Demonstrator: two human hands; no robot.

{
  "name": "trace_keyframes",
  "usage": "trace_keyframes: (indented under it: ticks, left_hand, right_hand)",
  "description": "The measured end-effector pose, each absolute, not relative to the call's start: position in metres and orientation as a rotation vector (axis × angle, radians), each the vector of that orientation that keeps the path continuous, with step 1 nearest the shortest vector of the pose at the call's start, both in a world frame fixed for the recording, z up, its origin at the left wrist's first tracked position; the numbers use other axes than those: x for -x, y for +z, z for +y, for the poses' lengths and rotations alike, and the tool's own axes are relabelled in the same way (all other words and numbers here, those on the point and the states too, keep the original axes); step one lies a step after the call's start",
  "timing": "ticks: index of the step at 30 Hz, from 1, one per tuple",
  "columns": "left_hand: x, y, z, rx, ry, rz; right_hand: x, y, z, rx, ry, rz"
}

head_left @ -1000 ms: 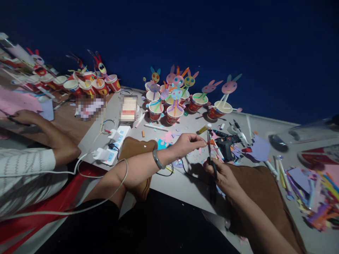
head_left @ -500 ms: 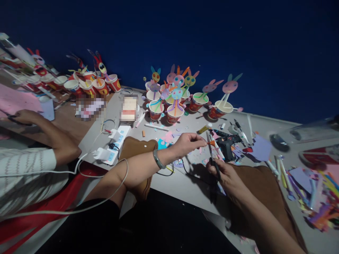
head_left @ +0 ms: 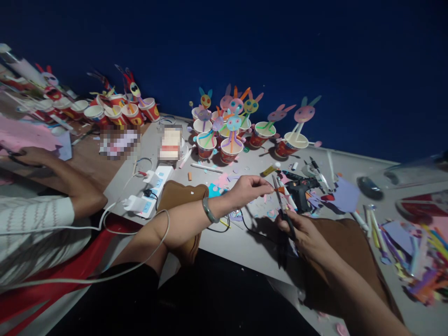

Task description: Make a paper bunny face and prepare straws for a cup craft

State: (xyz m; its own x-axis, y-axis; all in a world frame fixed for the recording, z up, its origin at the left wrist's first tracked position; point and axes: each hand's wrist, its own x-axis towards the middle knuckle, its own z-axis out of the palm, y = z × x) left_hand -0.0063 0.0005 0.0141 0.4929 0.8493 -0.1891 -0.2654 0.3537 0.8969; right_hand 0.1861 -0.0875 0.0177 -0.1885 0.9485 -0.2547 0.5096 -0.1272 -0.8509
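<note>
The person's left hand (head_left: 248, 192) has thumb and forefinger pressed together at the tips, pinching a small, thin orange piece (head_left: 280, 190). The right hand (head_left: 303, 233) has its fingers curled through the smooth black handles of the scissors (head_left: 289, 225), which lie just right of the left fingertips. Their slim metal blades point away from the person, leaning slightly left; the long axis runs from the right fingers up past the orange piece. How far the blades are parted cannot be told.

Beneath the left fingers, flat paper scraps (head_left: 259, 205) litter the smooth, pale table (head_left: 224, 245). Just beyond the right fingers lies a black glue gun (head_left: 297, 198), angular in shape. A soft brown cushion (head_left: 345, 252) lies beneath the right forearm. Farther beyond the left fingers, round-rimmed paper cups (head_left: 231, 151) hold flat, oval-headed figures with long ears. Well right of both hands, coloured strips (head_left: 422, 284) lie heaped.
</note>
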Motion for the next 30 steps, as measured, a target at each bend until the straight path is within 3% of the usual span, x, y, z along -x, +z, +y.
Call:
trace_keyframes:
  ticks: [30]
  left_hand:
    - [0.005, 0.013, -0.002, -1.084, 0.687, 0.692]
  right_hand:
    - [-0.191, 0.016, -0.113, 1.643, 1.334, -1.604]
